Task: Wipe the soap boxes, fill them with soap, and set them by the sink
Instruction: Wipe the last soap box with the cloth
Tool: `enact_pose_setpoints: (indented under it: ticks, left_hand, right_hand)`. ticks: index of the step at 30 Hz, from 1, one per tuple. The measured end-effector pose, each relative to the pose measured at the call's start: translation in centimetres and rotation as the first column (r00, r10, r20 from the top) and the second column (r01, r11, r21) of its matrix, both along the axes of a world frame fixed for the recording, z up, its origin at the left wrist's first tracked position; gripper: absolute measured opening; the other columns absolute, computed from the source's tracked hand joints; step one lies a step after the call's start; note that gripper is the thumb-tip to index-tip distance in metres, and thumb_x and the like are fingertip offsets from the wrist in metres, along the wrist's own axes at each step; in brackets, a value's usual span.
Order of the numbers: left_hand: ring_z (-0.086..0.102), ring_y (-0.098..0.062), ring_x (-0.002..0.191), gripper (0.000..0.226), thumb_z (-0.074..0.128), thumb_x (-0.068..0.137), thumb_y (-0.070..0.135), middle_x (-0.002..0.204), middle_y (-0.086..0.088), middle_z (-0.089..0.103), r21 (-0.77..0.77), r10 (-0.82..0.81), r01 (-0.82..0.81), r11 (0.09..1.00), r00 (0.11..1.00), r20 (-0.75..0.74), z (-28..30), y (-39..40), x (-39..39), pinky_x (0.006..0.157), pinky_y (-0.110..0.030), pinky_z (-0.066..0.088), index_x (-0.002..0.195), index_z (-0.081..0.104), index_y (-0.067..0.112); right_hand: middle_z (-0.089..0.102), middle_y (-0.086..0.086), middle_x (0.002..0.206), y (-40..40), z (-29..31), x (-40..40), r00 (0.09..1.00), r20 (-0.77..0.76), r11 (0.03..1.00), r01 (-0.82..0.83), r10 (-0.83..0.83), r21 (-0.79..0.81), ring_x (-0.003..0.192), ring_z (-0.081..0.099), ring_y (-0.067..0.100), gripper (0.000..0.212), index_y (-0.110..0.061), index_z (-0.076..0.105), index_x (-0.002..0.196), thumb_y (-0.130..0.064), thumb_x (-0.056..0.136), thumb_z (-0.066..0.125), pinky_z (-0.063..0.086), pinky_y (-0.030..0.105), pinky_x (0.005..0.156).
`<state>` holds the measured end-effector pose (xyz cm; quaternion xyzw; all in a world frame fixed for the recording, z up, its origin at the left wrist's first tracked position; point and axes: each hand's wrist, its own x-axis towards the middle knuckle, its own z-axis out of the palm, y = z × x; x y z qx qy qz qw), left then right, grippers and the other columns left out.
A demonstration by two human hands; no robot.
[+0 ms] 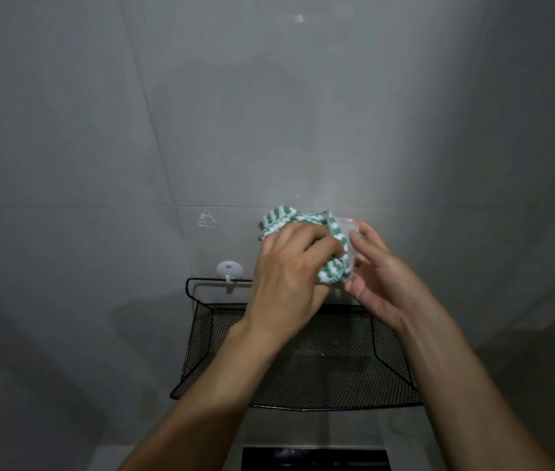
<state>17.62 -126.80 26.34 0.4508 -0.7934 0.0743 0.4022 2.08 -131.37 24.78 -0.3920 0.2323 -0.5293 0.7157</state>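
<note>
1. Soap box [349, 232], clear plastic, was held up in front of the grey tiled wall [133, 130], above the far edge of the black mesh basket [320, 375]. Only its upper rim and part of one side showed; the rest sat behind cloth and fingers.
2. Right hand [383, 277] cradled the box from the right, thumb along its near side, fingers curled round the back.
3. Left hand [289, 273] gripped a bunched green-and-white striped cloth [303, 222] and pressed it against the box from the left, some of it apparently pushed into the opening.
4. Step in hand, as judged: wiping the box. No soap in view, and no sink could be made out; a dark panel [315, 458] sat at the near edge.
5. To do it well: keep the right-hand hold firm but light, since thin clear plastic probably flexes and may be slippery if wet. Work the cloth into the inner corners, then turn the box to reach the side under the fingers.
6. Risk: a slip would likely drop the box into the basket below.
7. White wall hook [229, 270] sat left of the hands, holding the basket's rail.
</note>
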Motion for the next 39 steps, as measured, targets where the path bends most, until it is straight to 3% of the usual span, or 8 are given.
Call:
enact_pose_setpoints:
  ticks: [7, 14, 18, 22, 25, 31, 35, 39]
  left_hand:
    - [0.050, -0.018, 0.100, 0.035, 0.077, 0.073, 0.043, 0.102, 0.008, 0.055, -0.013, 0.092, -0.091, 0.996, 0.993, 0.074, 0.1, -0.3, -1.7, 0.082, -0.036, 0.040, 0.093, 0.054, 0.025]
    - [0.049, -0.025, 0.091, 0.028, 0.063, 0.066, -0.007, 0.094, -0.001, 0.057, 0.041, -0.017, 0.016, 0.999, 1.000, 0.021, -0.4, -0.9, 0.0, 0.074, -0.039, 0.044, 0.085, 0.057, 0.013]
    - [0.043, -0.015, 0.085, 0.029, 0.060, 0.071, -0.013, 0.091, 0.002, 0.053, 0.086, 0.048, -0.046, 0.995, 0.999, -0.020, -1.4, -1.8, 2.1, 0.064, -0.032, 0.039, 0.084, 0.055, 0.013]
    - [0.052, -0.014, 0.080, 0.029, 0.073, 0.073, 0.003, 0.089, 0.006, 0.057, 0.313, 0.089, -0.057, 0.948, 0.992, -0.088, -4.1, -2.5, 4.1, 0.065, -0.031, 0.041, 0.083, 0.052, 0.020]
    - [0.058, -0.011, 0.083, 0.028, 0.076, 0.076, 0.014, 0.089, 0.009, 0.062, 0.551, 0.124, -0.094, 0.829, 0.992, -0.016, -7.6, -2.2, 5.1, 0.070, -0.030, 0.050, 0.081, 0.051, 0.026]
    - [0.059, -0.013, 0.098, 0.026, 0.077, 0.078, 0.021, 0.105, 0.007, 0.065, 0.689, 0.048, -0.139, 0.712, 0.988, 0.149, -12.1, -1.3, 6.0, 0.076, -0.027, 0.046, 0.098, 0.062, 0.028]
    - [0.062, 0.000, 0.097, 0.042, 0.083, 0.075, 0.023, 0.107, 0.016, 0.064, 0.706, 0.069, 0.049, 0.706, 0.988, -0.137, -9.4, -1.6, 6.9, 0.087, -0.029, 0.054, 0.109, 0.061, 0.033]
    - [0.059, 0.003, 0.113, 0.059, 0.088, 0.070, 0.026, 0.122, 0.013, 0.061, 0.601, 0.003, 0.340, 0.723, 0.868, -0.496, -5.7, -1.7, 7.3, 0.092, -0.019, 0.052, 0.116, 0.055, 0.042]
  right_hand:
    - [0.073, 0.006, 0.101, -0.2, -0.7, -0.4, 1.000, -0.020, 1.000, 0.023, -0.022, 0.011, 0.082, 0.070, 0.016, 0.024, -0.025, 0.064, 0.114, -0.015, 0.094, 0.056, 0.060, 0.030, 0.063]
    - [0.069, 0.016, 0.118, -0.2, -1.1, -2.3, 0.999, -0.012, 0.997, 0.052, -0.052, 0.050, 0.095, 0.072, 0.029, 0.044, -0.017, 0.055, 0.131, -0.015, 0.087, 0.057, 0.062, 0.050, 0.074]
    - [0.068, 0.015, 0.119, -0.2, -1.2, -3.1, 0.993, -0.067, 0.989, 0.103, -0.097, 0.104, 0.094, 0.071, 0.030, 0.041, -0.019, 0.056, 0.127, -0.013, 0.087, 0.057, 0.063, 0.048, 0.066]
    - [0.066, 0.014, 0.120, 0.1, -1.9, -3.8, 0.990, -0.075, 0.978, 0.132, -0.121, 0.162, 0.098, 0.067, 0.033, 0.031, -0.021, 0.054, 0.126, -0.012, 0.097, 0.050, 0.060, 0.050, 0.072]
    - [0.069, 0.012, 0.118, 0.4, -2.4, -4.1, 0.992, -0.088, 0.982, 0.104, -0.091, 0.161, 0.096, 0.069, 0.033, 0.035, -0.023, 0.057, 0.121, -0.019, 0.087, 0.057, 0.058, 0.050, 0.078]
    - [0.074, 0.008, 0.113, 0.7, -3.5, -4.0, 0.996, -0.086, 0.986, 0.013, 0.001, 0.165, 0.092, 0.074, 0.028, 0.034, -0.026, 0.063, 0.119, -0.022, 0.085, 0.057, 0.062, 0.045, 0.074]
    - [0.073, 0.006, 0.114, 0.9, -4.2, -3.7, 0.993, -0.115, 0.985, -0.003, 0.023, 0.171, 0.092, 0.073, 0.026, 0.038, -0.028, 0.062, 0.122, -0.023, 0.085, 0.057, 0.063, 0.043, 0.071]
    - [0.073, 0.003, 0.108, 0.9, -4.5, -3.2, 0.990, -0.138, 0.983, 0.029, -0.003, 0.183, 0.083, 0.073, 0.023, 0.039, -0.030, 0.059, 0.121, -0.024, 0.083, 0.060, 0.063, 0.040, 0.064]
